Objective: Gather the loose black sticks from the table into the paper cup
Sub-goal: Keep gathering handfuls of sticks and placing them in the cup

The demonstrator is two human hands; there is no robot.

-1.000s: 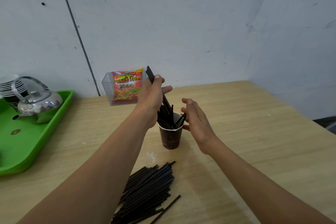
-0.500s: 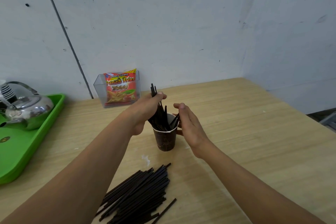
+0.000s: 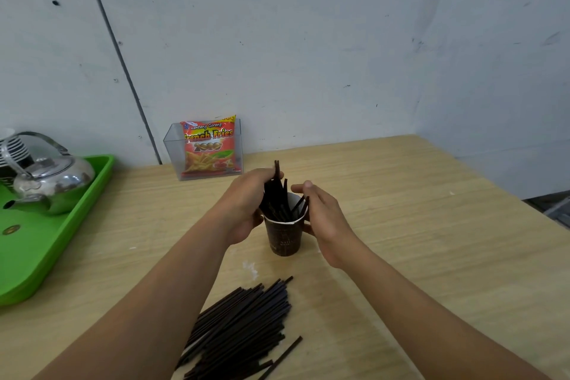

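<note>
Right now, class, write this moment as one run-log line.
left hand: grips sticks in cup | right hand: at cup rim | pile: on table | task: unfinished

Black sticks [image 3: 243,327], lower centre; dark brown paper cup [image 3: 285,237] with white rim. Green tray [image 3: 46,244] and silver kettle [image 3: 49,183], left; red-and-yellow snack packet [image 3: 209,148].

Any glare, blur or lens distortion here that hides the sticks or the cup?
Head view: soft even light, faint shadows; glare only on the kettle; wide-angle lens bends the wall seam; paper cup and loose sticks read sharp.
</note>
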